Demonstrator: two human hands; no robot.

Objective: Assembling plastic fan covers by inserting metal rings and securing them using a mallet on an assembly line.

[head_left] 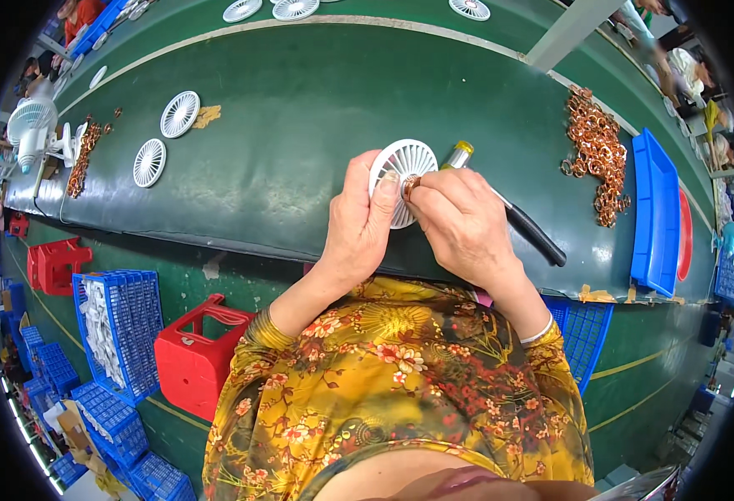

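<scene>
My left hand (pixel 358 215) is closed on the rim of a white round slotted grille (pixel 405 157), its thumb lying across the slats. The grille stands tilted above the green table. At its centre my right hand (pixel 464 221) pinches a copper-coloured ring (pixel 410 185) against the hub; the fingers hide part of it. Behind and beside that hand lies a hammer (pixel 535 236) with a black handle and a yellowish head, its middle partly hidden by the hand.
A heap of copper-coloured rings (pixel 598 150) lies at right, beside a blue tray (pixel 656 213). Two more white grilles (pixel 149 163) rest at left, near another ring pile (pixel 84 159) and a fan (pixel 33 125). A red stool (pixel 200 355) and blue crates (pixel 120 334) stand below the table edge.
</scene>
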